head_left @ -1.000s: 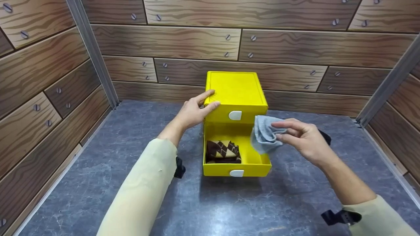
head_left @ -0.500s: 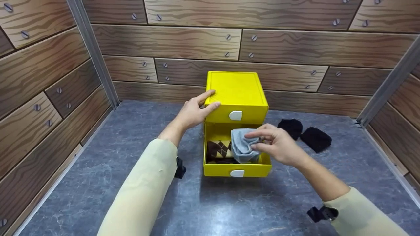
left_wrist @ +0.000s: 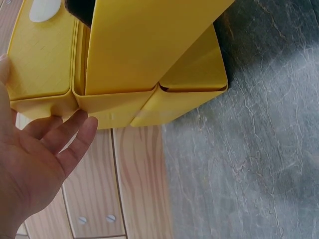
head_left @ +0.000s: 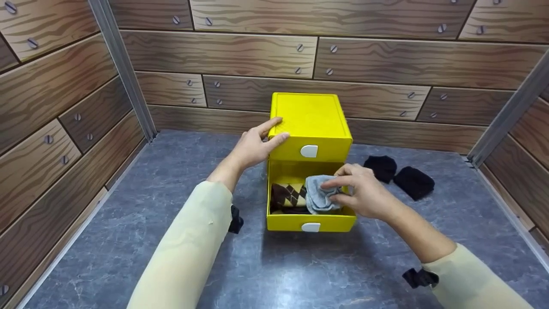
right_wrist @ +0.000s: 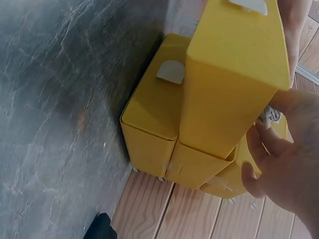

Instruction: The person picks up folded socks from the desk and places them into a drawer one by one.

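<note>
A yellow drawer unit [head_left: 309, 113] stands in the middle, its middle drawer [head_left: 285, 223] pulled out. My left hand [head_left: 251, 148] rests on the unit's upper left corner, index finger on the top and thumb at the front edge; in the left wrist view other fingers [left_wrist: 79, 142] touch its side. My right hand [head_left: 371, 195] reaches over the drawer's right wall and pinches bundled light grey socks [head_left: 316, 195] low inside. Brown-and-cream argyle socks [head_left: 281, 196] lie to their left. In the right wrist view the drawer wall and fingers hide most of the grey socks [right_wrist: 272, 114].
Two black folded bundles [head_left: 414, 182] lie on the dark marbled tabletop [head_left: 180, 180], right of the unit. Below the pulled-out drawer, the right wrist view shows a closed bottom drawer [right_wrist: 154, 104]. Wood-patterned walls [head_left: 240, 56] enclose the back and sides.
My right hand has carried the grey socks leftward and down into the drawer, beside the argyle socks, uncovering the black bundles. My left hand has stayed on the unit's corner.
</note>
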`<action>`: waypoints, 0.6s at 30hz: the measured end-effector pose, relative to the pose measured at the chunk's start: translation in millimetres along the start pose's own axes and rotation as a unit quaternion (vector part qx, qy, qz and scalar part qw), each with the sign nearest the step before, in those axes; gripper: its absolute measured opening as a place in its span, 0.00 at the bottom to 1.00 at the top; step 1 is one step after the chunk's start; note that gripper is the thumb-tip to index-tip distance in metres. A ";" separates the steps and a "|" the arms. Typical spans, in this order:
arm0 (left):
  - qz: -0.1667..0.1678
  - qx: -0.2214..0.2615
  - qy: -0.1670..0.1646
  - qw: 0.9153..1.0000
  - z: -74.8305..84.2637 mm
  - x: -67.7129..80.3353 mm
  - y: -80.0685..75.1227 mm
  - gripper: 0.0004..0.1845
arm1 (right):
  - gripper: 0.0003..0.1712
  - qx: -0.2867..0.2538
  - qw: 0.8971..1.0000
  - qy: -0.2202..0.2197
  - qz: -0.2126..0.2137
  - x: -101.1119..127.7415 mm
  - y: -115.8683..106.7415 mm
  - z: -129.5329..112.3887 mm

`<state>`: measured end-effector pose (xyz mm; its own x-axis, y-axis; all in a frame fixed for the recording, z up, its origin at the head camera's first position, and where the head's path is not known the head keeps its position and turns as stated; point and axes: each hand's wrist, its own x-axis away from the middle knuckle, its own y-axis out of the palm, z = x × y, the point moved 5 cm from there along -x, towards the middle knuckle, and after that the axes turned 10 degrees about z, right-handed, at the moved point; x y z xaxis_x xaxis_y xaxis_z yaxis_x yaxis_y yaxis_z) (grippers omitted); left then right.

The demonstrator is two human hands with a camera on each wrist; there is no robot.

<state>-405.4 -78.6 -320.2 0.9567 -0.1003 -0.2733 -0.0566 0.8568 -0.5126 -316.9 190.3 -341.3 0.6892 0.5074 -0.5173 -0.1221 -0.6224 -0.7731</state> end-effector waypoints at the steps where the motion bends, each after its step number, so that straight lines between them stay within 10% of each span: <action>1: 0.000 0.000 0.001 1.000 -0.2 -0.2 0.1 0.39 | 0.16 0.008 1.000 0.003 -0.002 0.0 0.3 1.2; 18: 0.002 0.001 -0.007 1.000 -0.8 0.2 -0.1 0.39 | 0.12 0.104 0.992 0.023 -0.066 -3.3 12.3 15.3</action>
<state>-405.4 -79.1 -320.9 0.9604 -0.0890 -0.2640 -0.0607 0.8581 -0.5099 -331.7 190.2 -354.8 0.7395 0.5460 -0.3938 -0.1703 -0.4142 -0.8941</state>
